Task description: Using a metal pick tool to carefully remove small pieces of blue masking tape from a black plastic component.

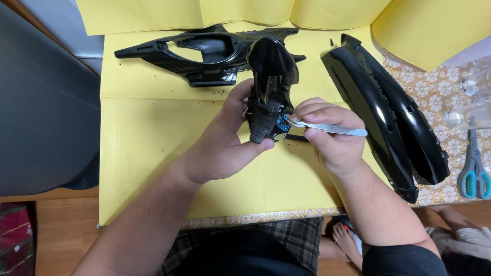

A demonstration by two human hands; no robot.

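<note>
1. Left hand (225,140) wrapped around the lower end of a black plastic housing (270,84), thumb under its bottom edge, fingers behind. Part held upright above the yellow sheet (153,133), roughly centre of the table.
2. Right hand (332,138) just right of the housing, pinching metal tweezers (327,128) between thumb and fingers. Tweezer tips point left, touching or right at a small blue component (282,123) on the housing's lower right side. Cannot tell if the tips actually grip it.
3. Housing: glossy black, rounded dome top, narrowing to a ribbed, boxy lower section with open internals showing.
4. Tweezers: flat, silver, brushed metal look.
5. A thin black strip (295,137) lies on the sheet just below the tweezers, between the hands.
6. Behind the hands: a flat black frame piece (204,53) with a large oval cutout and pointed ends, matte to semi-gloss.
7. Right of the hands: two long curved glossy black shells (388,112) lying side by side, diagonal, partly on a floral tablecloth (434,92).
8. Far right edge: scissors with teal handles (473,174), and clear glass items (473,102) above them.
9. Small dark specks scattered on the sheet near the frame piece.
</note>
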